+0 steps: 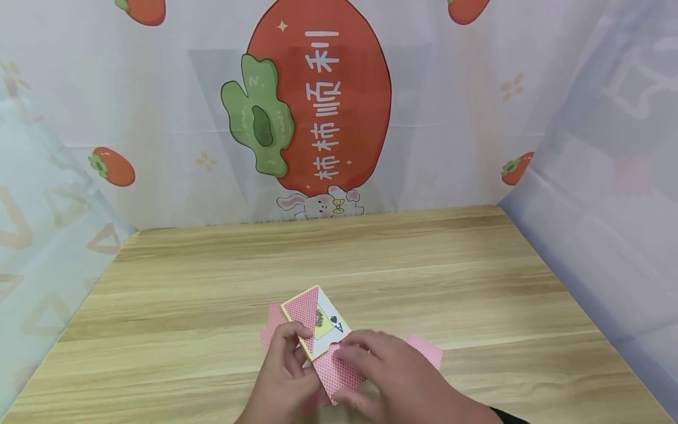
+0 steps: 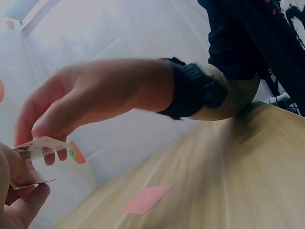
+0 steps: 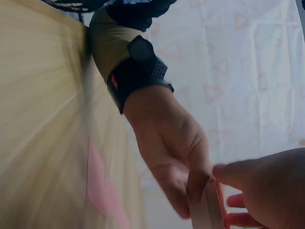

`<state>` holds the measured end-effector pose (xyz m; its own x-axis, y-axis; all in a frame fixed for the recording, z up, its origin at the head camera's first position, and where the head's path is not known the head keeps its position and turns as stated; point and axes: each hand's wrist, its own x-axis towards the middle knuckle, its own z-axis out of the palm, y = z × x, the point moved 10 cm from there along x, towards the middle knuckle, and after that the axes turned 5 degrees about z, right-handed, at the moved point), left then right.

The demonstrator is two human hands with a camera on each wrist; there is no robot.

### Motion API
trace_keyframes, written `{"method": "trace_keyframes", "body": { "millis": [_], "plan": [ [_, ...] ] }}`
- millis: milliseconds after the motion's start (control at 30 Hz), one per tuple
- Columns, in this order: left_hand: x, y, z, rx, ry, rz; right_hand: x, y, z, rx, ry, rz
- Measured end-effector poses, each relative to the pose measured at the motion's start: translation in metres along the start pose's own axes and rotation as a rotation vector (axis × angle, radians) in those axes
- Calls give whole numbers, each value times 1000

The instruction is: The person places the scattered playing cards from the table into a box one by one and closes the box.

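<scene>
A card box (image 1: 323, 324) with an ace of spades on its face and a red-patterned corner is tilted in front of me in the head view. My left hand (image 1: 286, 377) grips its left side, fingers curled round the edge. From the box's near end sticks out a red-patterned playing card (image 1: 339, 374), which my right hand (image 1: 408, 371) pinches, its fingers touching the box's edge. The right wrist view shows the narrow side of the box (image 3: 207, 205) between both hands. How far the card sits inside is hidden.
Red-backed cards lie on the wooden table (image 1: 212, 282): one card (image 1: 430, 351) is right of my right hand, another card (image 1: 271, 324) is partly behind the box, and more red pattern shows below my left hand. Printed cloth (image 1: 424, 118) encloses the back and sides.
</scene>
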<state>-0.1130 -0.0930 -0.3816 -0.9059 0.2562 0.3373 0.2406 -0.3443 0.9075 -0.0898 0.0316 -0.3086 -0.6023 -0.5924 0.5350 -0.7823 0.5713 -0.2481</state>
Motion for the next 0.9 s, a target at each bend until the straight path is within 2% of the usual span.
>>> {"method": "trace_keyframes", "body": {
  "millis": [167, 367, 467, 567, 733, 800, 900],
  "plan": [
    [-2, -2, 7, -16, -57, 12, 4, 19, 1, 72, -81, 127],
    [-2, 0, 8, -38, -73, 18, 3, 21, 5, 71, -210, 106],
    [-2, -1, 9, -31, -82, 1, 2, 21, 6, 53, -244, 91],
    [-2, -2, 10, -37, -87, -19, 4, 19, 3, 32, -207, 59],
    [-3, -4, 15, -67, -127, -37, 9, 21, -5, 0, -46, 46],
    [-3, -5, 15, -54, -133, -60, 11, 25, -4, -1, -38, 68],
    [-2, -6, 8, -13, -102, -122, 13, 36, -2, 5, -81, 111]
  ]
}}
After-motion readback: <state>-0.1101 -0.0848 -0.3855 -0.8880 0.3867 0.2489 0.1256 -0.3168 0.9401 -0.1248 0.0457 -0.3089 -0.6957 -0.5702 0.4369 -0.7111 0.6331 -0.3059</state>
